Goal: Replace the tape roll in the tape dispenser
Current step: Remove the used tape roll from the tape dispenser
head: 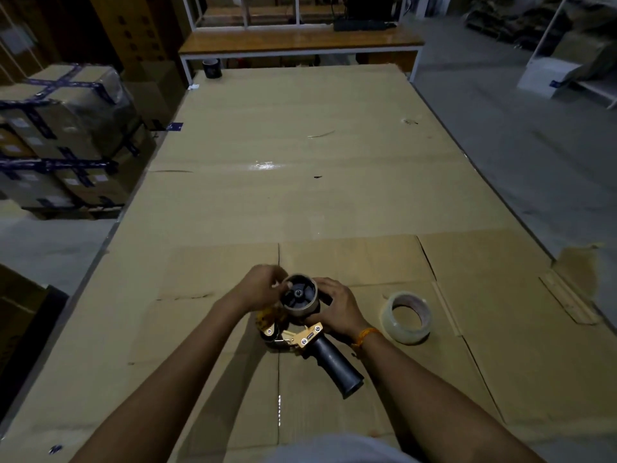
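A yellow tape dispenser (302,337) with a black handle lies on the cardboard-covered table (300,195), handle pointing toward me and right. On its black hub sits a spent cardboard core (300,304). My left hand (258,290) pinches the core's left rim with its fingertips. My right hand (337,307) cups the core's right side and rests against the dispenser's frame. A full roll of clear tape (408,317) lies flat on the cardboard just right of my right hand, apart from it.
A dark tape roll (212,68) stands at the table's far left corner. Stacked taped boxes (56,135) sit to the left of the table, a wooden bench (300,41) behind it. A torn cardboard flap (577,272) lies at the right edge.
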{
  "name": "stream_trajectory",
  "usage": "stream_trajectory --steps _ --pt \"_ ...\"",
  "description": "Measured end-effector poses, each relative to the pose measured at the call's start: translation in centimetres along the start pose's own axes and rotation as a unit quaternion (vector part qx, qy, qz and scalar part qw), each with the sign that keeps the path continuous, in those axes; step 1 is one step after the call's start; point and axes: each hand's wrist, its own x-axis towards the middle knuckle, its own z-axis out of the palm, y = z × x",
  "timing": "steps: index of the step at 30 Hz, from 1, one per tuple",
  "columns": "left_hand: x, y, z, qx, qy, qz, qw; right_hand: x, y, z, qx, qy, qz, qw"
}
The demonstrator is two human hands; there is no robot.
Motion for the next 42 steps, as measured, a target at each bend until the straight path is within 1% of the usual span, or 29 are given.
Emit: stream_trajectory --steps 2,3,8,12,16,28,34,37,40,42 --pt "0.9 -0.1 -0.1 0.016 -0.098 -0.037 0.994 0.0 0.1 0.0 -0.002 -0.001 0.001 1.0" --pt "1.2 -0.2 -0.2 0.017 -0.125 -0.051 0.991 0.0 0.1 0.0 -0.001 -0.003 0.002 1.0" --pt "2.2 -0.6 -0.6 -0.026 -0.175 -0.084 0.981 -0.1 0.0 -0.2 -0.006 -0.007 0.003 1.0" --pt "2.5 -0.7 -0.4 -0.053 -0.182 -0.108 0.976 -0.2 -0.1 -0.2 -0.009 -0.013 0.003 1.0" --pt "2.8 -0.8 -0.4 -0.082 -0.18 -0.131 0.972 -0.2 -0.3 -0.4 -0.002 -0.016 -0.014 1.0" --pt "3.1 -0.6 -0.1 -0.09 -0.171 -0.156 0.969 -0.2 0.1 -0.4 -0.013 -0.012 -0.04 0.999" --pt "3.0 -1.0 0.0 -0.1 -0.164 -0.145 0.971 -0.5 -0.3 -0.5 -0.004 -0.016 -0.049 0.999" --pt "2.9 -1.1 0.0 -0.071 -0.156 -0.131 0.976 -0.4 -0.1 -0.5 -0.009 -0.017 -0.044 0.999" --pt "2.6 -0.7 -0.9 -0.019 -0.194 -0.088 0.977 -0.4 0.1 -0.5 -0.012 -0.016 -0.037 0.999" --pt "2.4 0.2 -1.7 -0.025 -0.205 -0.049 0.977 -0.4 0.0 -0.5 -0.012 -0.014 -0.037 0.999"
